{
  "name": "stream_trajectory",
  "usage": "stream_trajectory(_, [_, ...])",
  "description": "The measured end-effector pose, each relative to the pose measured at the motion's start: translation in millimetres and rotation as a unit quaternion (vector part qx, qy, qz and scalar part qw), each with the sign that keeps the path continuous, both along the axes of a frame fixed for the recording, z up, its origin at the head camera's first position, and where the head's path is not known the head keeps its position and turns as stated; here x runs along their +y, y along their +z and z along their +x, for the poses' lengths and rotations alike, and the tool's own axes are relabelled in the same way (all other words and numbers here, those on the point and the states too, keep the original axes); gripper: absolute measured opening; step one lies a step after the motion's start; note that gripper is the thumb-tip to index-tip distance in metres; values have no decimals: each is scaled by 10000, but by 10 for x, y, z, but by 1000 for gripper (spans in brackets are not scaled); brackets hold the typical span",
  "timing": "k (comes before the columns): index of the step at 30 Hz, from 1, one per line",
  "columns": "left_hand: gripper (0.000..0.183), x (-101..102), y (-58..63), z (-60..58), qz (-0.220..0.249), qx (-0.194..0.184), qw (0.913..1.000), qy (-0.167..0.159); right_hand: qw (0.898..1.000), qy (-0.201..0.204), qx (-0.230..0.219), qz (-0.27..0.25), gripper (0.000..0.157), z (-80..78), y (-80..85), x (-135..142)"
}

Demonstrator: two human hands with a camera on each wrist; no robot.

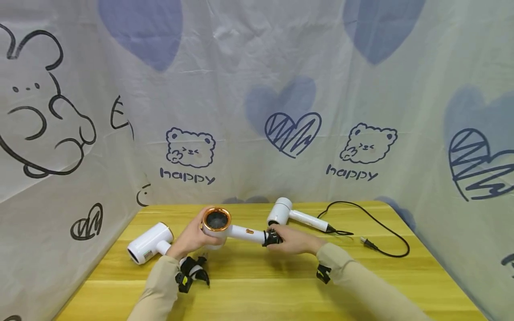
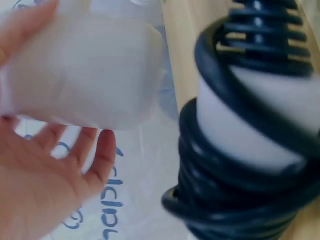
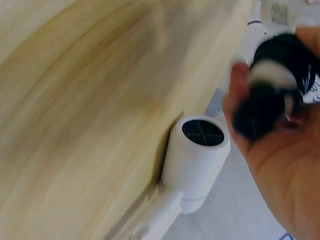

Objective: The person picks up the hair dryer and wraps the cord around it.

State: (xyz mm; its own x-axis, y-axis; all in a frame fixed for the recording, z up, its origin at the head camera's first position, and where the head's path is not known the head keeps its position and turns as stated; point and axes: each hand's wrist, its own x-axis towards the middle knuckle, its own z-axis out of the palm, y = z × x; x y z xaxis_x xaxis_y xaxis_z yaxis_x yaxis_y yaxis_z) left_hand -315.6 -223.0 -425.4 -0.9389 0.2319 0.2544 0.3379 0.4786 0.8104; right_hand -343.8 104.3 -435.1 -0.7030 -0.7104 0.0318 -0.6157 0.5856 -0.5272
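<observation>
Both hands hold a white hair dryer with a copper-coloured rim, lifted over the table. My left hand grips its round head from the left side; in the left wrist view the dryer's white body lies between thumb and fingers. At the other end, my right hand grips the handle's tip, where black cord is wound in a bundle. Beneath the left wrist lies a second white hair dryer, its handle wrapped in black cord; the left forearm partly covers it.
A third white hair dryer lies behind the right hand, its black cord looped out to a plug on the right. The wooden table is enclosed by a printed cloth at the back and sides.
</observation>
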Motion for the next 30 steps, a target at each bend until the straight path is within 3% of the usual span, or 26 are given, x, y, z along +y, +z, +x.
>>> stream_trajectory(2, [94, 4, 5, 3, -242, 37, 9992, 316, 9989, -34, 457, -83, 42, -10, -42, -44])
stream_trajectory(6, [87, 32, 18, -8, -552, -106, 9949, 832, 9914, -170, 1294, 9, 48, -46, -129, -170])
stream_trajectory(11, [77, 54, 2, -86, -488, -697, 9857, 1454, 9810, -346, 1903, 134, 49, -61, -243, -376])
stream_trajectory(15, [80, -30, -43, -184, -608, -827, 9772, 1860, 9668, -546, 2442, 521, 46, -43, -281, -542])
stream_trajectory(19, [80, -212, -131, -286, -832, -877, 9753, 1851, 9478, -632, 2982, 941, 45, -24, -270, -718])
stream_trajectory(23, [80, -401, -227, -341, -802, -980, 9785, 1628, 9341, -668, 3342, 1061, 40, -17, -294, -893])
stream_trajectory(27, [84, -540, -289, -365, -684, -1048, 9827, 1363, 9318, -910, 3281, 1260, 39, 10, -324, -1025])
stream_trajectory(30, [86, -600, -268, -372, -760, -1134, 9828, 1244, 9303, -1016, 3176, 1531, 45, 63, -311, -1104])
